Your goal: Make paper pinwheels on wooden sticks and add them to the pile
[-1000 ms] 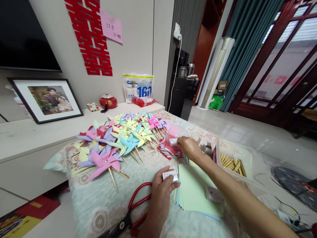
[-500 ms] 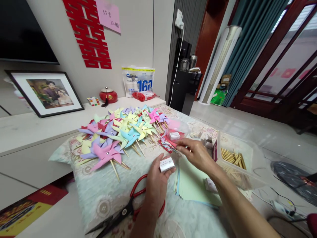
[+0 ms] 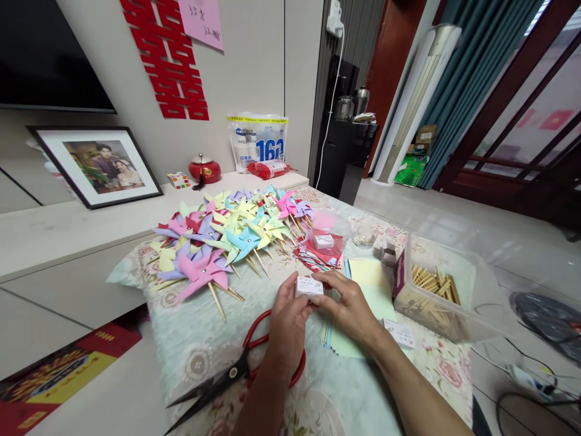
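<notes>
While the left hand grips a small white box, the right hand pinches its end, seemingly opening it; fingertip care is needed.

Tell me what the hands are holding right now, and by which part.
Both hold one small white box. The left hand grips its left end with thumb and fingertips; the right hand pinches its right end.

Print on the small white box is too small to read; the left hand hides part of the red scissors
</notes>
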Demonstrator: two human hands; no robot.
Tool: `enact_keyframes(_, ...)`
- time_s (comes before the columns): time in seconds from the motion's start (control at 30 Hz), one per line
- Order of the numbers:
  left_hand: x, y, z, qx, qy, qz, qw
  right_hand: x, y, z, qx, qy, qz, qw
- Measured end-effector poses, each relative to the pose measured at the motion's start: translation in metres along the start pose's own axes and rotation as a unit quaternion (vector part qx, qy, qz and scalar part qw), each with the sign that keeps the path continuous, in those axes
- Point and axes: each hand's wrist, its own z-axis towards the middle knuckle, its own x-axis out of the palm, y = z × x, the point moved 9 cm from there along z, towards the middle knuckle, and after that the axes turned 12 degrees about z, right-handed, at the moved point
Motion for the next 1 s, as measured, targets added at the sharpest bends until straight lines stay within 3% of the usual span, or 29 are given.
enact_keyframes(0.27, -0.007, 0.011, 0.010, 0.044, -0.017, 0.055, 0.997, -0.001, -0.014, -0.002, 0.035, -0.015, 0.016, 0.999)
enact_keyframes(0.5, -0.024, 0.021, 0.018, 0.067, -0.063, 0.112, 0.989, 0.001, -0.009, -0.001, -0.013, -0.007, -0.037, 0.999)
enact_keyframes(0.7, -0.023, 0.022, 0.017, 0.069, -0.072, 0.145, 0.984, 0.010, -0.014, -0.003, -0.031, 0.046, -0.114, 0.992)
enact_keyframes(1.0, -0.019, 0.021, 0.016, 0.076, -0.059, 0.170, 0.981, 0.008, -0.011, -0.003, -0.050, 0.053, -0.145, 0.987)
